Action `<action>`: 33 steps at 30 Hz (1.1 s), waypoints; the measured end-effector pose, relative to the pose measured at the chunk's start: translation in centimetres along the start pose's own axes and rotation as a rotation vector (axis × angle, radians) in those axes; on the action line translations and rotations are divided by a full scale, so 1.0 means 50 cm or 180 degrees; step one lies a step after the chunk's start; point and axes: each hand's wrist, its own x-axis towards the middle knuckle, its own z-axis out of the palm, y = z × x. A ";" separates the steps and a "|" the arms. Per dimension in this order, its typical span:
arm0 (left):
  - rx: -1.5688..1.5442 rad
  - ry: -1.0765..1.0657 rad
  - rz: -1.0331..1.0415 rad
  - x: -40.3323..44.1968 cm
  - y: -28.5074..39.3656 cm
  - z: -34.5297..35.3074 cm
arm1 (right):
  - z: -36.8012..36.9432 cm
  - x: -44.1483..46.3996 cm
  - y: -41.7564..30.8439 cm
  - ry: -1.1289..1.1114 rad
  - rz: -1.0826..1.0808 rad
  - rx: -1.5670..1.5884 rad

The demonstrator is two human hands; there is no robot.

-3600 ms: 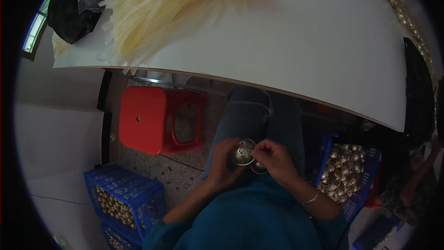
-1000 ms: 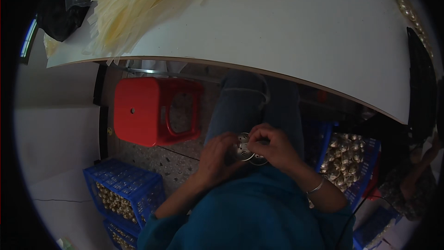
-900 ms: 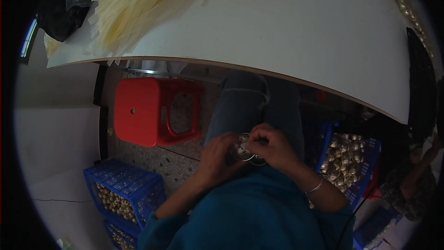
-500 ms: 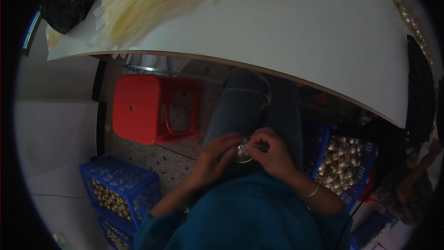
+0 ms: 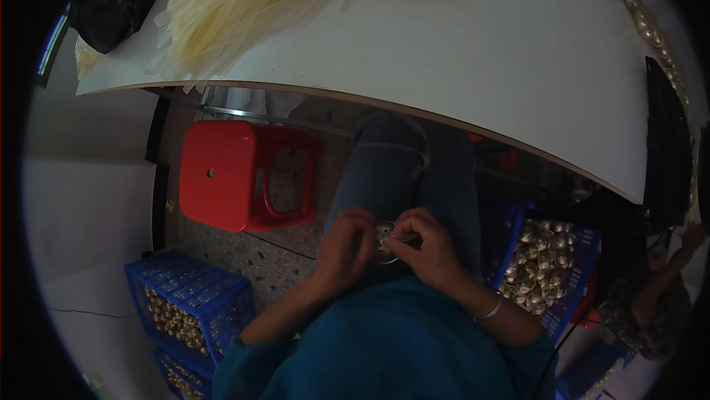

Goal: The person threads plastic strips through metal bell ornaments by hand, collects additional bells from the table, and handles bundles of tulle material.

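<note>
Metal disc over the lap, between left hand and right hand.
The left curls at the disc's nine o'clock; whether it grips, I cannot tell. The right, at three, has thumb and finger pinched narrow. From the disc: stool at ten o'clock, worktop at twelve.

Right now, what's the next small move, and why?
Probably steady the shiny round piece with the left hand: it sits between both hands, and the right hand has thumb and forefinger close together at its face. Whether they pinch anything is unclear.
</note>
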 end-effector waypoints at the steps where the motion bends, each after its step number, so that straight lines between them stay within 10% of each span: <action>1: -0.0183 -0.0054 -0.0088 -0.001 -0.004 -0.001 | -0.005 0.000 -0.003 -0.0045 -0.0049 -0.0025; 6: -0.0608 -0.0269 -0.0444 0.001 -0.005 -0.013 | -0.056 -0.018 -0.045 -0.0373 0.0277 -0.0747; 14: -0.0675 -0.0614 -0.0106 0.027 0.071 -0.059 | -0.150 -0.090 -0.026 -0.1510 0.0227 0.1651; 26: -0.0798 -0.0979 0.0247 0.022 0.198 -0.089 | -0.095 -0.084 -0.086 -0.1138 0.0003 0.3623; 33: -0.0371 -0.0712 0.0142 0.040 0.148 -0.060 | -0.107 -0.070 -0.088 -0.0585 0.0161 0.2125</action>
